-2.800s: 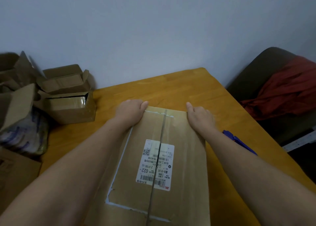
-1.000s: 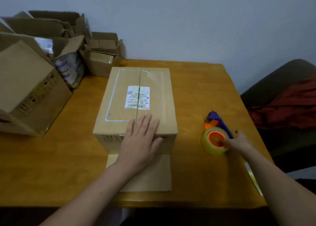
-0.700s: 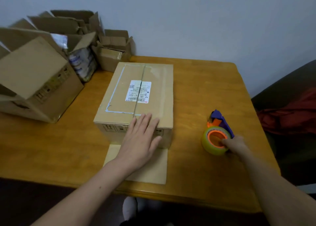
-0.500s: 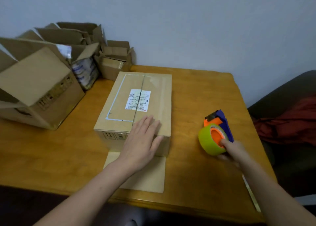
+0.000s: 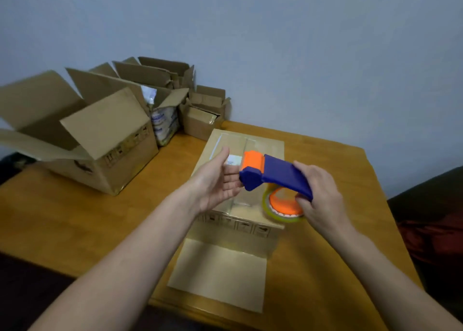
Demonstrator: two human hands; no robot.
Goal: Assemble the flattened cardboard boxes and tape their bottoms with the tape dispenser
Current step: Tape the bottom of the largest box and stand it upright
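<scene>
tape dispenser (image 5: 278,174) held above the closed box (image 5: 265,142), mid-table.
nearest us, a flat cardboard flap (image 5: 220,273) reaches the table's (image 5: 62,218) near edge and meets the box front. over the box top, our right hand (image 5: 323,198) grips the dispenser's blue handle. our left hand (image 5: 218,180) is spread, fingers straight, holding nothing, beside the orange head. bare table lies right of the box. open boxes (image 5: 100,140) crowd the far left.
</scene>
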